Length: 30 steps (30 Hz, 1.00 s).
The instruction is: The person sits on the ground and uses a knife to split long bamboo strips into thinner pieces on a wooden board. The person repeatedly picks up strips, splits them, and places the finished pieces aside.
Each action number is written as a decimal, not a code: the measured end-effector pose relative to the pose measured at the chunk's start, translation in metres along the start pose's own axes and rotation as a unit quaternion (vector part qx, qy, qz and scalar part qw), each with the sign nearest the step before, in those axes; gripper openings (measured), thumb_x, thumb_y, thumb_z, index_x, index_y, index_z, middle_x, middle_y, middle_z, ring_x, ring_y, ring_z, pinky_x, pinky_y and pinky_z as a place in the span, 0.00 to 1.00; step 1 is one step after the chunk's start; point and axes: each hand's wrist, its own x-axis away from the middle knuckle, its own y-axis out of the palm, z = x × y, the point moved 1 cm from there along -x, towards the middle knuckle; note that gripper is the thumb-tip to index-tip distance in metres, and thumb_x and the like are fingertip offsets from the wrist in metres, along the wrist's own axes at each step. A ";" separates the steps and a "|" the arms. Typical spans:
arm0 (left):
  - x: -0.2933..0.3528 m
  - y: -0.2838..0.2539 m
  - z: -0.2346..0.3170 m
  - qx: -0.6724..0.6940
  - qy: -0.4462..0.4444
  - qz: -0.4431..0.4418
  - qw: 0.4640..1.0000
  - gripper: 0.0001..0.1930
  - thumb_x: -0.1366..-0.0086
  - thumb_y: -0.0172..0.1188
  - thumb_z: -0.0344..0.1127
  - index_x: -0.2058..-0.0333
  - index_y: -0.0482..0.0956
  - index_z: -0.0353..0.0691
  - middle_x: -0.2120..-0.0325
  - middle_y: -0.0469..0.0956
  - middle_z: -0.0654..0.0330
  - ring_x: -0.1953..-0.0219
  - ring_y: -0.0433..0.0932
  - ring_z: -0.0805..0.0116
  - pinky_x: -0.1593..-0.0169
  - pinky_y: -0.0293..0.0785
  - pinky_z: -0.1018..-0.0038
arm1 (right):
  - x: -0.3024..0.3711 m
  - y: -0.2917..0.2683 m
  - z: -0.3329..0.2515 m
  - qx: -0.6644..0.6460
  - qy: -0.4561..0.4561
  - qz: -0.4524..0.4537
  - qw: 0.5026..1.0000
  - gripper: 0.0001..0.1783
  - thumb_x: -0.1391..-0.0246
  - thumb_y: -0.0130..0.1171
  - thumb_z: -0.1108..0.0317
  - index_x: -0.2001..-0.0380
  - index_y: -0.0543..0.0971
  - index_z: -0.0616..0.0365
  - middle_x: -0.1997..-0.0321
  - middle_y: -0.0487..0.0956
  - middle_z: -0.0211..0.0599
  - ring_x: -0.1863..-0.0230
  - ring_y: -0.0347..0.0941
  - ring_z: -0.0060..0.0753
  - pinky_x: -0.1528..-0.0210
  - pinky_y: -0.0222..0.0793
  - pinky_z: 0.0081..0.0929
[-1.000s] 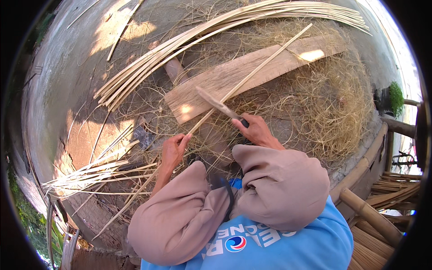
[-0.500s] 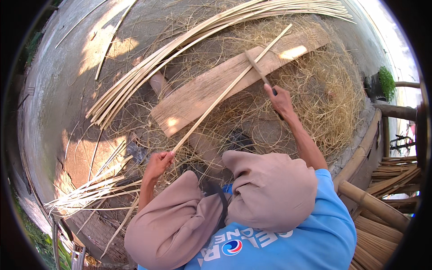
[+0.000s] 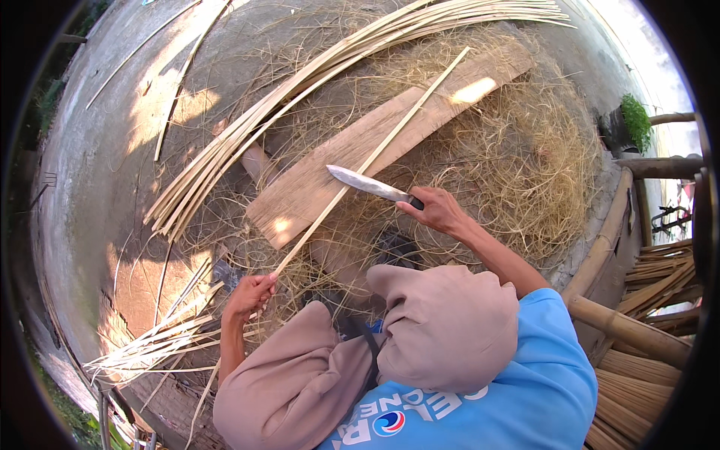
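Shavings (image 3: pixel 551 180) and strips (image 3: pixel 311 77) flank our board (image 3: pixel 352 152); our left hand (image 3: pixel 250 295) pinches a stick (image 3: pixel 406 120) slanting toward the frame's upper right; our right hand (image 3: pixel 439 211) grips a knife (image 3: pixel 369 184).

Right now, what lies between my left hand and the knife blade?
In the head view, the pale strip in your left hand runs toward the knife blade, over loose shavings and part of the wooden board.

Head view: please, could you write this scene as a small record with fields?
Left hand: closed on a thin strip
Right hand: grips a knife by its dark handle
Strip: lies over a wooden board
Blade: crosses the strip; contact unclear
Beyond board: bundle of long strips
Right of board: pale shavings
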 end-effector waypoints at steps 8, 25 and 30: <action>0.021 -0.017 -0.038 0.013 -0.035 0.011 0.999 0.22 0.26 0.61 0.53 0.75 0.78 0.42 0.86 0.63 0.74 0.86 0.52 0.84 0.82 0.44 0.80 | -0.019 -0.027 0.029 -0.018 0.097 -0.002 0.995 0.33 0.36 0.58 0.36 0.74 0.76 0.60 0.82 0.75 0.41 0.81 0.72 0.37 0.75 0.68 0.43; 0.104 -0.110 -0.178 0.053 -0.157 0.000 0.986 0.22 0.27 0.62 0.51 0.73 0.83 0.38 0.84 0.68 0.71 0.83 0.59 0.82 0.79 0.52 0.80 | -0.004 -0.008 0.040 0.027 -0.007 0.028 0.999 0.37 0.35 0.54 0.34 0.78 0.73 0.61 0.83 0.74 0.41 0.77 0.76 0.45 0.72 0.67 0.46; 0.089 -0.114 -0.179 0.041 -0.101 0.002 0.994 0.21 0.28 0.62 0.50 0.71 0.84 0.37 0.85 0.68 0.71 0.84 0.60 0.83 0.79 0.51 0.81 | -0.060 -0.085 0.158 -0.034 0.361 0.171 0.916 0.39 0.34 0.49 0.31 0.77 0.75 0.60 0.84 0.73 0.34 0.79 0.77 0.36 0.73 0.70 0.39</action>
